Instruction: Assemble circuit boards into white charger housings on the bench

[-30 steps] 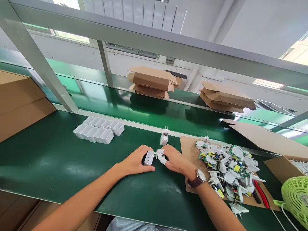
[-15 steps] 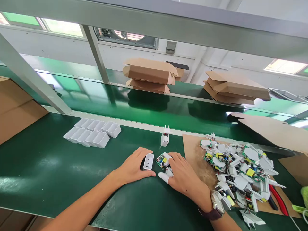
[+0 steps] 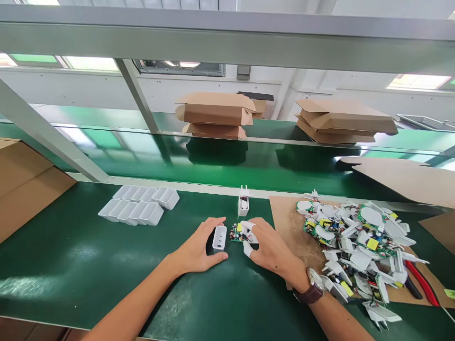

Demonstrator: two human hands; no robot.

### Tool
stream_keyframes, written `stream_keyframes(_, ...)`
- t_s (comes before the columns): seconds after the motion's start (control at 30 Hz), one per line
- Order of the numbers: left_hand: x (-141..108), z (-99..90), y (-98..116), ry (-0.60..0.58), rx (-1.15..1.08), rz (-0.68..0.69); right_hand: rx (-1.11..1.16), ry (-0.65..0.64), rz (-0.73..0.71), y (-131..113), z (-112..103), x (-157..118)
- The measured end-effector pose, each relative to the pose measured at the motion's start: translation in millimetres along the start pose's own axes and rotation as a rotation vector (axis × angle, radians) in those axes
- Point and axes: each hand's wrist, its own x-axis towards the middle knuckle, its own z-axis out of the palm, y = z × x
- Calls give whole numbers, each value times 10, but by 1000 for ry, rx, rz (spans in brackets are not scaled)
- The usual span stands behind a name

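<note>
We see a big green counter [image 3: 95, 279] with a flat brown cardboard sheet [image 3: 288, 229] on the right, a messy pile of white parts and green boards [image 3: 359, 251] on that sheet, and rows of little white boxes [image 3: 133, 208] on the left. Our left hand [image 3: 203, 246] makes a curve with its finger and thumb apart, and our right hand [image 3: 267, 248], with white covers on two fingertips, is pinched on something. A small white case with slots [image 3: 219, 238] sits inside the left hand's curve, and the pinched thing, a little circuit board [image 3: 236, 232], is just to its right.
</note>
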Motion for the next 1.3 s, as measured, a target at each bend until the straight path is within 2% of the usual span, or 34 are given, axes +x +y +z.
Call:
stream_keyframes(0.13, -7, 74, -57, 102, -25, -39, 202, 260, -129, -168, -75, 43)
stream_keyframes(0.27, -7, 127, -87, 217, 12, 86, 269, 330, -307, -290, -88, 7)
stream_keyframes(0.4, 4, 127, -49, 285, 74, 247, 254, 311, -394, -297, -14, -30)
stream_keyframes(0.6, 22, 105, -26, 329, 152, 346, 274, 294, -376, -255, 50, -45)
stream_keyframes(0.97, 3, 103, -40, 291, 173, 309, 222, 293, -330, -227, 78, -63)
stream_keyframes(1.3, 8, 109, -9, 326, 218, 340, 209, 262, -311, -220, 44, -68)
